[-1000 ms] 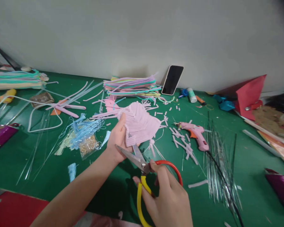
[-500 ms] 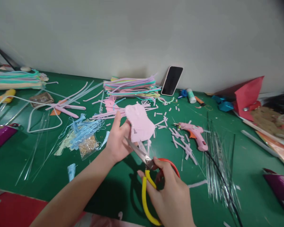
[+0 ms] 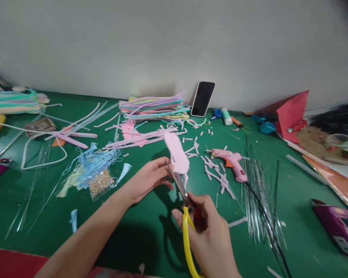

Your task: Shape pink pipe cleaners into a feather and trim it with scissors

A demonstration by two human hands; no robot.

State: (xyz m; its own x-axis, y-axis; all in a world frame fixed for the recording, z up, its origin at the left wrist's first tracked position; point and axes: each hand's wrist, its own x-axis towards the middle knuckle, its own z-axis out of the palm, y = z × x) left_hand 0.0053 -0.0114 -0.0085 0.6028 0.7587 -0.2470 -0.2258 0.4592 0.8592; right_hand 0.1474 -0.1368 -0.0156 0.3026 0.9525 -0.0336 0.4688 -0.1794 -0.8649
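Between the fingertips of my left hand (image 3: 149, 175) is a pale pink fuzzy piece (image 3: 178, 154), seen at a slant and narrow, raised over the table. My right hand (image 3: 210, 235) grips scissors (image 3: 186, 231) with a yellow and a red handle. Their blades are nearly together and point up and left, with the tip beside the pink piece's lower left edge and my left fingertips. A thin pink strip hangs below the piece. My right fingers hide most of the red handle.
Short pink pipe-cleaner bits (image 3: 217, 173) lie near a pink glue gun (image 3: 232, 160). Thin wires (image 3: 263, 197) are at right. Behind are bundled pipe cleaners (image 3: 153, 106) and a leaning phone (image 3: 203, 98). At left are blue tassels (image 3: 95, 162) and a bag of gold beads (image 3: 102, 183).
The pink piece has turned from its broad face to a narrow slant. The scissor blades have closed together and point more steeply upward. The whole view has shifted slightly.
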